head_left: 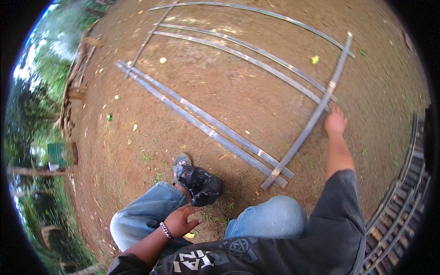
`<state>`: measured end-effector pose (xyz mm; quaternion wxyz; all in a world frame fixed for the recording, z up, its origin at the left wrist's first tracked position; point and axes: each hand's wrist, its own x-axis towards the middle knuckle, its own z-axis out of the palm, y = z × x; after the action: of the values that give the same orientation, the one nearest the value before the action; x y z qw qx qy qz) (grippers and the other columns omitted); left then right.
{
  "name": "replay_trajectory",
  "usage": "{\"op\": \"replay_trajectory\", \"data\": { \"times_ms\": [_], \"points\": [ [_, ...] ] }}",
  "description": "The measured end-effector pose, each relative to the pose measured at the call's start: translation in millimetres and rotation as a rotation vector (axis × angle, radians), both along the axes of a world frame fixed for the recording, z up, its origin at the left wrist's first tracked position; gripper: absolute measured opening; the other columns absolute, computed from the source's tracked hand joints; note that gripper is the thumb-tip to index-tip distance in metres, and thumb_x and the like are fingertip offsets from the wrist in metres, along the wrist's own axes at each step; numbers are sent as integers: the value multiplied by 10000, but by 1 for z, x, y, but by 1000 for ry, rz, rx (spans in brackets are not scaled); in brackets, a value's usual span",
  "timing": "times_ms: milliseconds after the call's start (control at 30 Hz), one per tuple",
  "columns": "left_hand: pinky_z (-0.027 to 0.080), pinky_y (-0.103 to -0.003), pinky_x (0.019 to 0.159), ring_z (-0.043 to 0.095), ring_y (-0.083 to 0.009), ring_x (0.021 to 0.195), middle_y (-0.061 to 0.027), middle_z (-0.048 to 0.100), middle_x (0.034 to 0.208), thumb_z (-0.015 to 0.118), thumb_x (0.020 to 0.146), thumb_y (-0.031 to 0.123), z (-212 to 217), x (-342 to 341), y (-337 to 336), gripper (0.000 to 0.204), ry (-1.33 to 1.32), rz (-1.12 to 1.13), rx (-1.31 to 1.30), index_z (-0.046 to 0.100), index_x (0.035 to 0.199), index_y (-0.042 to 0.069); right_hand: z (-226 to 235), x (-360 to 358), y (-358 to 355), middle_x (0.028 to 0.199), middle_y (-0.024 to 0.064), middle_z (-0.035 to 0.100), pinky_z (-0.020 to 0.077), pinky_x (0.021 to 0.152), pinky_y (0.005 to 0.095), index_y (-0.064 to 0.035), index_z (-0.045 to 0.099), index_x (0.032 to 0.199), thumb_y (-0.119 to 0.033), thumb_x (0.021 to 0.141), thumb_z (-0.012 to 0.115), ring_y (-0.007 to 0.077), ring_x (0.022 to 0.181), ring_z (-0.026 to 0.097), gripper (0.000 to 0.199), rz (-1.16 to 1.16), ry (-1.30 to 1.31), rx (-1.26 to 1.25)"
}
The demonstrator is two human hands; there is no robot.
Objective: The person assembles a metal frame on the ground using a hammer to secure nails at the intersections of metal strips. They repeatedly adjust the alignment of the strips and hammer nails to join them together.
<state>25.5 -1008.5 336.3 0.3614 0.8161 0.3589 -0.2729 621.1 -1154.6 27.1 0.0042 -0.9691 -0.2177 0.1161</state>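
Long split bamboo strips lie on the ground as a rectangular frame, with a right crosspiece [304,132] and a left crosspiece [151,35] laid across their ends. My right hand [336,121] reaches out beside the right crosspiece, next to the end of a middle strip [270,68]; its fingers look stretched out, and whether they touch the strip is unclear. Two near strips [192,120] run side by side toward my knees. Over my bent leg, my left hand [181,222] hangs with thumb and fingers apart, holding nothing. A black plastic bag [200,184] sits just beyond it, by my sandalled foot [182,161].
At the lower right lies a slatted bamboo panel [398,215]. Logs [77,93] edge the dirt on the left, near a green box [62,155] and trees. Scattered leaves dot the brown soil, among them a yellow leaf [315,59] inside the frame.
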Motion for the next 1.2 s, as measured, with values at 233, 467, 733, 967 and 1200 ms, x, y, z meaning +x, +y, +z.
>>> {"op": "replay_trajectory", "data": {
  "times_ms": [233, 467, 733, 967, 1200],
  "points": [
    [502, -448, 1020, 644, -386, 1158, -211, 681, 1217, 762, 910, 307, -11, -6, 6, 479, -34, 35, 25, 649, 1310, 71, 11, -11, -17, 1302, 109, 640, 461, 1041, 471, -89, 656, 1256, -154, 852, 668, 281, 1261, 584, 410, 319, -27, -74],
    [499, -447, 1028, 635, -381, 1179, -196, 679, 1239, 765, 905, 317, -24, 6, 19, 499, -19, -11, 29, 640, 1322, 71, 30, -65, -28, 1350, 109, 599, 410, 1090, 476, -102, 641, 1329, -143, 779, 751, 288, 1301, 540, 562, 364, -60, 228],
    [496, -446, 1030, 635, -380, 1179, -205, 678, 1231, 746, 919, 325, -40, 8, 21, 487, -79, -3, -32, 642, 1314, 59, 19, -104, 125, 1463, 102, 521, 349, 1159, 515, -178, 553, 1461, -215, 931, 674, 311, 1386, 461, 545, 413, 20, 356],
    [498, -457, 1021, 639, -397, 1161, -216, 677, 1206, 734, 933, 344, -40, -20, 17, 490, -48, 112, -22, 640, 1317, 55, -9, -107, 173, 1235, 103, 585, 433, 1052, 505, -197, 543, 1479, -204, 988, 618, 329, 1216, 534, 496, 376, 22, 313],
    [482, -465, 1057, 621, -394, 1223, -210, 659, 1314, 675, 977, 387, -61, -39, 4, 471, 7, 146, -94, 649, 1320, 65, -43, -129, 161, 1097, 152, 580, 482, 979, 478, -126, 567, 1444, -144, 976, 615, 362, 1079, 554, 471, 555, -54, 481]
  ]
}}
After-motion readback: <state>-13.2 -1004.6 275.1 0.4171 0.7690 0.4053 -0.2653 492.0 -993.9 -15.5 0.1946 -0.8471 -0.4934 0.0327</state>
